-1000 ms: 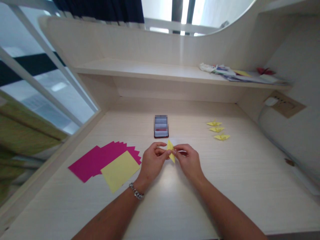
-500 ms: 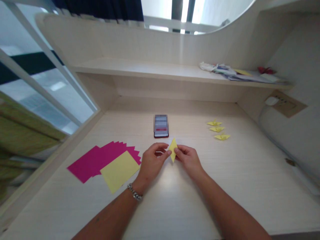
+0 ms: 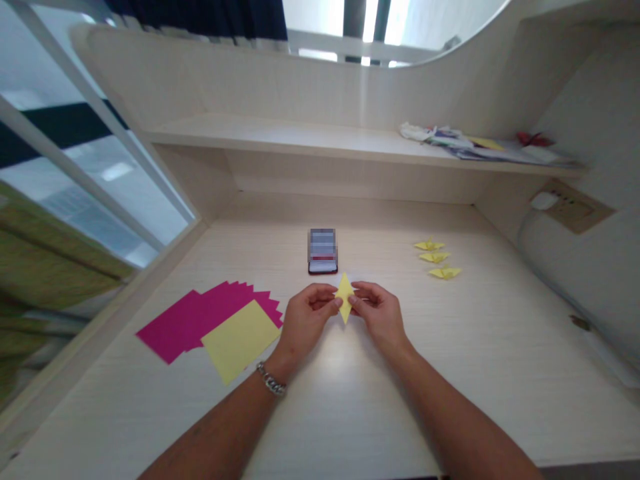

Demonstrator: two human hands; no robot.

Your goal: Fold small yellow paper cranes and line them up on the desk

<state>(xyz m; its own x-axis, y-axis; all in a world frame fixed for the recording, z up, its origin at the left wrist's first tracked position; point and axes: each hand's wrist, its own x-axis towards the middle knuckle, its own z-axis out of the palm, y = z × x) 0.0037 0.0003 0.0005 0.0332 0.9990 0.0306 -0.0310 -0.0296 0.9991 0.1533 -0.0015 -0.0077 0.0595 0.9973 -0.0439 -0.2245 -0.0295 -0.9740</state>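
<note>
A small folded yellow paper piece [image 3: 345,297], diamond-shaped, is held upright just above the desk between both hands. My left hand [image 3: 306,320] pinches its left edge with thumb and fingers closed. My right hand [image 3: 380,316] pinches its right edge the same way. A metal bracelet sits on my left wrist. A phone [image 3: 323,251] stands on the desk just behind the paper piece.
A fan of magenta sheets [image 3: 200,319] with one yellow sheet [image 3: 239,340] on top lies at the left. Three folded yellow paper figures [image 3: 434,257] sit in a row at the right. A shelf [image 3: 280,139] above holds papers and a red folded figure [image 3: 535,139].
The yellow piece has been turned between my fingers from a tilted pose to a more upright diamond. Both hands stayed in place with small finger shifts.
</note>
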